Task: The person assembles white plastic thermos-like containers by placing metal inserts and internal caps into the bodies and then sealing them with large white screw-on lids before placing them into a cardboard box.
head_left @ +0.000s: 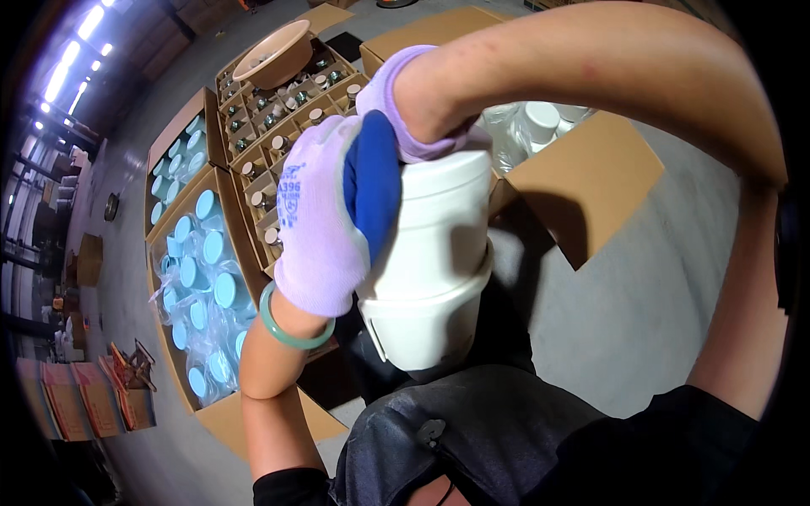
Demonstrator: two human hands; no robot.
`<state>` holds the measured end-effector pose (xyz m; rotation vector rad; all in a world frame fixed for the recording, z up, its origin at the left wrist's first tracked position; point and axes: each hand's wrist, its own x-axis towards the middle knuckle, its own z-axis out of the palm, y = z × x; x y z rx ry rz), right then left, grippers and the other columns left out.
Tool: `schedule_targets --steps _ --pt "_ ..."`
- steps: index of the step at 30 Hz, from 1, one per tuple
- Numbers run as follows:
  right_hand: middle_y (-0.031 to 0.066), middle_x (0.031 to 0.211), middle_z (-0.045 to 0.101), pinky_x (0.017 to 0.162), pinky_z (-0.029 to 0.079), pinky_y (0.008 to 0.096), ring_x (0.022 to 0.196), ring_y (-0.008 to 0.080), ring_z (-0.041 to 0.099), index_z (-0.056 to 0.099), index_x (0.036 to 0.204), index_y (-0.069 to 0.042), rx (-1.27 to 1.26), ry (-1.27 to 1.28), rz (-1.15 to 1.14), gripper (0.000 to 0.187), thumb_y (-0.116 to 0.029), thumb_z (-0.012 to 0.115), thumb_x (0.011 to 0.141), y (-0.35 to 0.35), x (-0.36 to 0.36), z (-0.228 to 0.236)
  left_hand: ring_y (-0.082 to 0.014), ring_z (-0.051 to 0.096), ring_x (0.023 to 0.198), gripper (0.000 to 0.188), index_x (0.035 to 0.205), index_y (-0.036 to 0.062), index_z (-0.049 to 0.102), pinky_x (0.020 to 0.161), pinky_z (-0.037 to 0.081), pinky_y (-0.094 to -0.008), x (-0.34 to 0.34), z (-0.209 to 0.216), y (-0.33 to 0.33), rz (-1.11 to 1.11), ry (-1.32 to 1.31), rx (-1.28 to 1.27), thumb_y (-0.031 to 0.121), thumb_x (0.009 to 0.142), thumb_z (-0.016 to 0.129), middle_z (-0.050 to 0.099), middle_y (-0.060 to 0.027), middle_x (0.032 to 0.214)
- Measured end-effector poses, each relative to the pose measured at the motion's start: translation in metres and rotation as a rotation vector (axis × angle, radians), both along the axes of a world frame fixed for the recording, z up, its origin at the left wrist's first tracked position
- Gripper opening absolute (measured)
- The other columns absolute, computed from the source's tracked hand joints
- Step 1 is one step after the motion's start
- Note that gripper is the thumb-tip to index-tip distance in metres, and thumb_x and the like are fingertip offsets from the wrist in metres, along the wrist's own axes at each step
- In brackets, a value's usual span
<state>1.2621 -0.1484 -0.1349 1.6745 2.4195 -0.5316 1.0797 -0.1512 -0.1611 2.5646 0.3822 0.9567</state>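
The jar, white and banded by a raised rim low on its body, stands in front of the person's dark apron, tilted a little, its top pointing away from the body. The left hand, in a lilac glove with a blue coated part, grasps the jar along its upper left side; a green bangle circles that wrist, left of the jar's base. The right hand, in a lilac glove too, bends over the jar's top from the right; its fingers are hidden, so whether they are clenched or grip anything cannot be told.

Left of the jar lies an open carton of blue-lidded tubs in clear plastic; a second carton of such tubs lies beyond it, farther from the jar. Past the jar to the upper left is a divided box of capped bottles, and on its far end rests a beige basin with small things inside. Right of the jar's top, an open box holds white pieces among clear plastic.
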Motion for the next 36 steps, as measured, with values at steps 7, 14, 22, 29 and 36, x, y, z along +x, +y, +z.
schedule_targets --steps 7,14,22,29,36 --pt "0.0090 0.086 0.072 0.062 0.051 0.0369 0.066 0.0234 0.062 0.076 0.093 -0.008 0.013 0.569 -0.285 0.031 -0.037 0.068 0.084 0.041 -0.005 0.011 -0.0330 0.065 0.104 0.031 0.120 -0.0069 0.060 0.095 0.047 -0.0356 -0.013 -0.036 0.033 0.160 -0.169 -0.081 0.008 0.093 0.056 0.067 -0.0210 0.111" --pt "0.0069 0.086 0.071 0.062 0.054 0.0373 0.068 0.0229 0.065 0.074 0.105 -0.013 0.160 0.037 -0.028 0.030 -0.029 0.070 0.081 0.142 0.024 -0.072 -0.0162 0.041 0.071 0.026 0.078 0.0021 0.043 0.070 0.038 -0.0289 -0.133 -0.038 0.058 0.140 -0.461 -0.432 0.017 0.099 0.043 0.045 -0.0073 0.076" --pt "0.0168 0.107 0.071 0.075 0.056 0.0425 0.091 0.0318 0.070 0.070 0.107 -0.003 -0.146 -0.188 0.010 0.047 -0.017 0.077 0.062 0.173 -0.030 -0.354 -0.0170 0.038 0.071 0.026 0.075 0.0059 0.039 0.071 0.037 -0.0318 -0.183 -0.077 0.081 0.152 -0.619 -0.448 0.015 0.099 0.044 0.041 -0.0054 0.074" --pt "0.0180 0.105 0.072 0.080 0.056 0.0423 0.091 0.0313 0.070 0.071 0.107 -0.003 0.400 0.601 -0.858 0.052 -0.047 0.070 0.079 0.260 0.040 -0.203 -0.0132 0.046 0.079 0.017 0.085 0.0029 0.051 0.085 0.042 -0.0302 -0.140 -0.079 0.101 0.268 -0.552 -0.641 0.011 0.100 0.045 0.051 -0.0058 0.086" --pt "0.0050 0.101 0.070 0.073 0.052 0.0305 0.081 0.0144 0.063 0.069 0.116 -0.004 0.257 1.338 -0.517 0.041 -0.035 0.069 0.090 0.253 0.085 -0.086 -0.0253 0.051 0.127 0.044 0.135 0.0060 0.052 0.106 0.040 -0.0421 -0.048 -0.093 0.200 0.038 -0.500 -1.124 0.034 0.102 0.049 0.054 -0.0083 0.135"
